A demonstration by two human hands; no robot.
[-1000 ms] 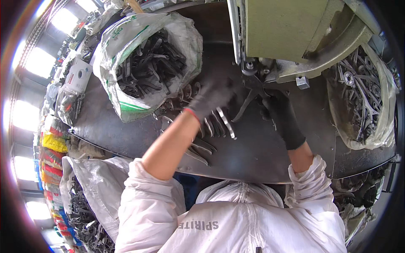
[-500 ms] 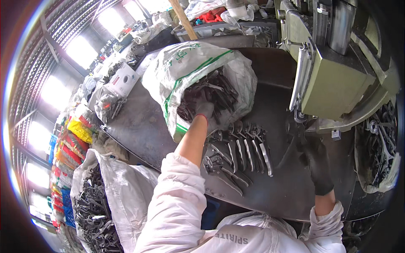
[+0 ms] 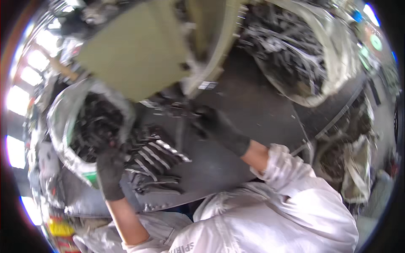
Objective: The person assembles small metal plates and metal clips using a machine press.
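Observation:
My left hand [image 3: 110, 173], in a dark glove, is at the near rim of a white woven bag [image 3: 59, 122]. Dark metal parts [image 3: 97, 122] fill the bag's mouth; motion smears my fingertips against them, so their grip is unclear. Beside that hand, a row of metal handle-shaped parts [image 3: 154, 156] lies fanned out on the dark metal table [image 3: 223, 168]. My right hand [image 3: 217, 130], also gloved, is just below the tooling of a green press [image 3: 130, 50]. Its fingers are curled; blur hides what is between them.
A large bag [image 3: 337, 80] of shiny metal pieces [image 3: 291, 46] stands at the far right. Nearer on the right is another open sack [image 3: 354, 168]. The press's body overhangs the table's far side. A yellow package [image 3: 61, 227] lies at the lower left.
The view has swung right, bringing the press and right-hand bag toward the middle. My left hand has come back from inside the white bag to its rim. My right hand remains by the press.

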